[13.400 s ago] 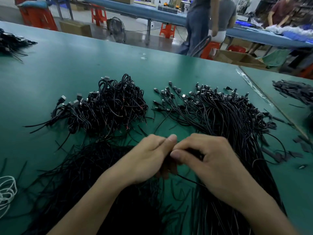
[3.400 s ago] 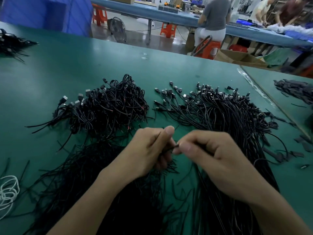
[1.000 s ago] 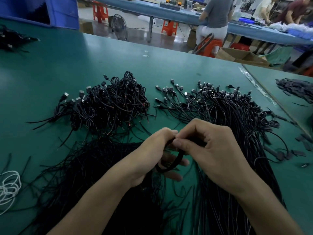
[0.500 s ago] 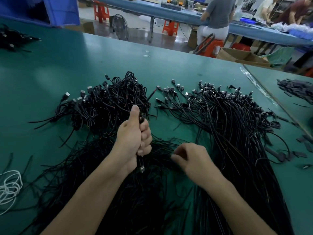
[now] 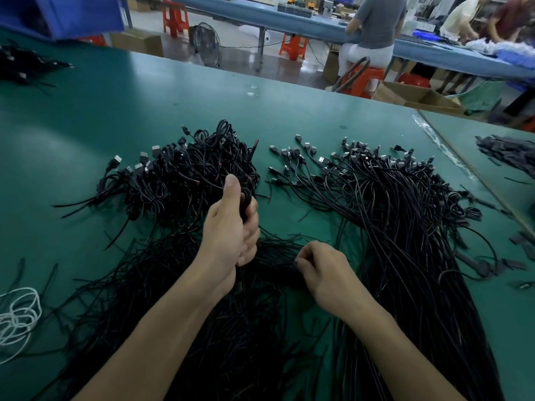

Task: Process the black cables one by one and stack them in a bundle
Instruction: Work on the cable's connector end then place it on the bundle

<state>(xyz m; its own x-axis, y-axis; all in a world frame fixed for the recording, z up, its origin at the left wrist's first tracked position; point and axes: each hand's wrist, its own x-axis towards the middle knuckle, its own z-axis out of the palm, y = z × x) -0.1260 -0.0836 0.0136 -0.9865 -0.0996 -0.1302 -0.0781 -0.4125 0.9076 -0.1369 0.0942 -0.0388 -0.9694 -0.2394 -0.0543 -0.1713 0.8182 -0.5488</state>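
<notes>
My left hand (image 5: 230,227) grips a coiled black cable (image 5: 246,198), thumb pointing up, at the near edge of the heap of coiled black cables (image 5: 185,175) on the green table (image 5: 144,91). My right hand (image 5: 321,270) is low over a mat of thin black ties (image 5: 237,319), fingers curled and pinching at something thin and dark; what it pinches is too small to tell. To the right lies a fan of straight black USB cables (image 5: 385,204), plugs pointing away from me.
White cord (image 5: 17,316) loops at the left edge. Dark scraps (image 5: 509,151) lie on the adjoining table at the right, more black cables (image 5: 23,65) at the far left. Beyond the table's far edge are a person seated on a stool (image 5: 373,33), cardboard boxes (image 5: 417,95) and a fan (image 5: 207,44).
The hands have parted. My left hand carried the coiled cable up and left to the heap's edge. My right hand dropped onto the ties near me.
</notes>
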